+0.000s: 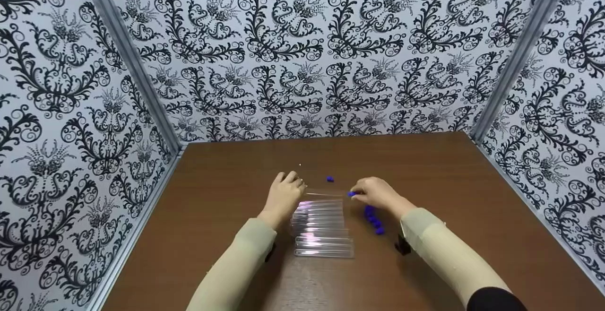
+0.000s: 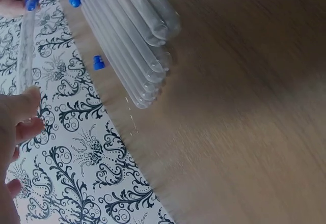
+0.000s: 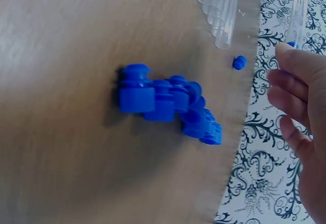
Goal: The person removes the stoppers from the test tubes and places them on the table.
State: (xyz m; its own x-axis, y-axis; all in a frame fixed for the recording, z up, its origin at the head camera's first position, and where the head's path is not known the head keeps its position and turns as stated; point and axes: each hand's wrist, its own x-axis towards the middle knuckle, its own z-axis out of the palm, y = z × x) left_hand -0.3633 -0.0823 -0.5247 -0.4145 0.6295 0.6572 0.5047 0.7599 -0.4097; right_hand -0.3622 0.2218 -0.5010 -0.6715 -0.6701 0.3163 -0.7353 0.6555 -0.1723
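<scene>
Between both hands a clear test tube (image 2: 25,51) is held lengthwise above the table. My left hand (image 1: 285,193) grips its rounded end between thumb and fingers. At the other end, my right hand (image 1: 375,193) pinches a blue stopper (image 1: 351,194) at the tube's mouth; how deep it sits cannot be made out. Below lies a row of clear test tubes (image 1: 321,221), side by side. Right of them, several blue stoppers (image 3: 137,89) stand in a line. One single blue stopper (image 1: 330,178) lies apart, beyond the row of tubes.
The brown wooden table (image 1: 236,169) carries everything. Patterned black-and-white panels (image 1: 302,56) rise behind and at both sides, joined by grey metal posts (image 1: 515,60). A few tiny bright specks show on the table near the tubes in the left wrist view.
</scene>
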